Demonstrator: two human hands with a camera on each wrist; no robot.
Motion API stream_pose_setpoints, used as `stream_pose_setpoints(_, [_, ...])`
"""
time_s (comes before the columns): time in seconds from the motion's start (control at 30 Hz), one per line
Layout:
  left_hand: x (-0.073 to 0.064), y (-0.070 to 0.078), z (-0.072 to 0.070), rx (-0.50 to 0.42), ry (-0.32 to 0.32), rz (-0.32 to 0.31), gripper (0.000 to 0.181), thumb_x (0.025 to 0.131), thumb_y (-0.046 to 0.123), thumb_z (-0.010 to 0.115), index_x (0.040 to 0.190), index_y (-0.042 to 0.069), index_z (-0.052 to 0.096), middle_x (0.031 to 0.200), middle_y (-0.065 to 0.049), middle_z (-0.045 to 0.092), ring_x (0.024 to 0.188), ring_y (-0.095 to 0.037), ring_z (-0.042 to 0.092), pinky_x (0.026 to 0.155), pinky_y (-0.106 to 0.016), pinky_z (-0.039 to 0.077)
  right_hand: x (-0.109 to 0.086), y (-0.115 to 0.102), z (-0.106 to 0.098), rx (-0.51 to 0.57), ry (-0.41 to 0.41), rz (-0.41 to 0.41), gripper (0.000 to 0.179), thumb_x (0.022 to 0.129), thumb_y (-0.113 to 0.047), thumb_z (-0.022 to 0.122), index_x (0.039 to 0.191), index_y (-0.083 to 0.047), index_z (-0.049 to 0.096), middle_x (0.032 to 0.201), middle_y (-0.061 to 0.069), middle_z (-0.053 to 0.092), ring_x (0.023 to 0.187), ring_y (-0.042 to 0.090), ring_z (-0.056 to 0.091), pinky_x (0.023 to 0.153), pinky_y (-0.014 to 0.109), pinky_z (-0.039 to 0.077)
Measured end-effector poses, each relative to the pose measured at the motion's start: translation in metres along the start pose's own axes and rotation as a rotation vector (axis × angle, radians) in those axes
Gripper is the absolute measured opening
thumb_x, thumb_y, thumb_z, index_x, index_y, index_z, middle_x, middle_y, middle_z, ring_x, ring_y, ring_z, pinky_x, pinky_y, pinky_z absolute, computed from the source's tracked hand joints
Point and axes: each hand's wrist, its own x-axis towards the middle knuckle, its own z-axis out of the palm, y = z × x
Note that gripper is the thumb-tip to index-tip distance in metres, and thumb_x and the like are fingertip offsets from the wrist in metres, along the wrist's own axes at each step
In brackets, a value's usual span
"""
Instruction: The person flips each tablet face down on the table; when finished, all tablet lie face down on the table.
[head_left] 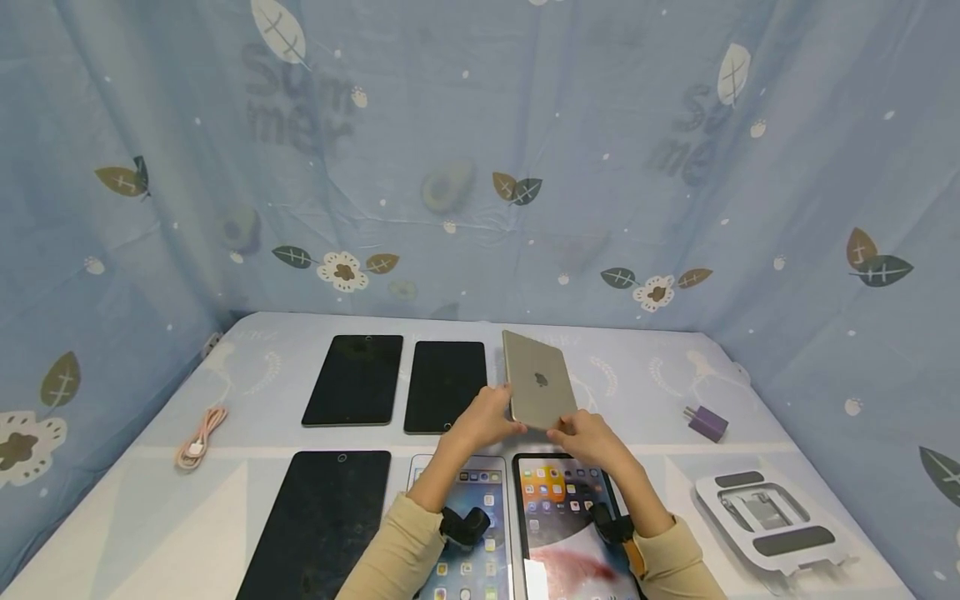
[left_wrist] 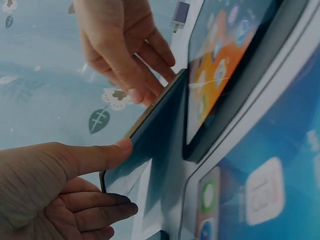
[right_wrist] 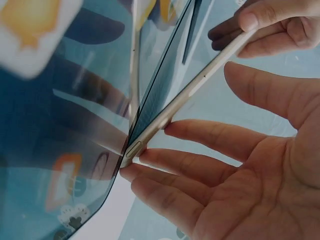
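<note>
A gold tablet point(head_left: 540, 379) with an apple logo on its back is tilted up from the far part of the table, its dark screen point(left_wrist: 150, 135) facing down. My left hand point(head_left: 483, 421) pinches its near left corner, thumb point(left_wrist: 105, 156) on the edge and fingers on the screen side. At the other near corner, my right hand point(head_left: 592, 437) touches the tablet with nearly straight fingers point(right_wrist: 185, 167), its thumb standing off the edge. Below my arms lie a white-framed tablet point(head_left: 487, 508) and a black-framed tablet point(head_left: 558, 533), both with lit home screens.
Black-screened tablets lie at the back left point(head_left: 356, 379), beside it point(head_left: 447, 383), and at the front left point(head_left: 322, 517). A coiled pink cable point(head_left: 201, 437) rests far left. A purple charger plug point(head_left: 707, 423) and a white-grey stand point(head_left: 772, 525) are on the right. Curtains surround the table.
</note>
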Motion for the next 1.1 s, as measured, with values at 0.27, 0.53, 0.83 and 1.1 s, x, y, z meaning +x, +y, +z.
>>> stream_pose_setpoints(0.27, [-0.001, 0.001, 0.009, 0.003, -0.023, -0.028, 0.045, 0.080, 0.016, 0.078, 0.115, -0.004, 0.059, 0.095, -0.013, 0.069, 0.076, -0.017, 0.064, 0.063, -0.026, 0.049, -0.003, 0.001, 0.001, -0.024, 0.015, 0.029, 0.018, 0.091, -0.017, 0.063, 0.084, 0.000, 0.064, 0.062, 0.003, 0.051, 0.055, 0.014, 0.045, 0.050, 0.024, 0.035])
stream_pose_setpoints(0.53, [-0.001, -0.002, 0.017, 0.076, -0.008, -0.051, 0.040, 0.077, 0.016, 0.081, 0.105, -0.004, 0.061, 0.088, -0.014, 0.069, 0.068, -0.016, 0.061, 0.060, -0.027, 0.050, -0.002, 0.002, 0.002, -0.075, 0.014, 0.030, 0.023, 0.092, -0.018, 0.062, 0.079, 0.000, 0.066, 0.058, 0.001, 0.048, 0.053, 0.013, 0.044, 0.049, 0.022, 0.034])
stream_pose_setpoints(0.83, [0.000, -0.004, 0.028, 0.236, 0.031, -0.010, 0.060, 0.072, 0.019, 0.084, 0.123, -0.003, 0.060, 0.093, -0.014, 0.073, 0.076, -0.020, 0.068, 0.066, -0.029, 0.055, -0.003, 0.004, 0.003, -0.086, -0.018, 0.070, 0.026, 0.093, -0.024, 0.061, 0.080, -0.002, 0.066, 0.060, 0.002, 0.048, 0.056, 0.015, 0.046, 0.051, 0.025, 0.037])
stream_pose_setpoints(1.1, [0.001, -0.004, 0.030, 0.262, 0.036, 0.037, 0.022, 0.076, 0.010, 0.079, 0.091, 0.001, 0.066, 0.086, -0.012, 0.068, 0.072, -0.019, 0.063, 0.062, -0.030, 0.051, -0.001, 0.006, 0.004, -0.089, -0.010, 0.053, 0.026, 0.092, -0.024, 0.062, 0.077, -0.003, 0.064, 0.058, 0.001, 0.046, 0.055, 0.015, 0.044, 0.051, 0.025, 0.036])
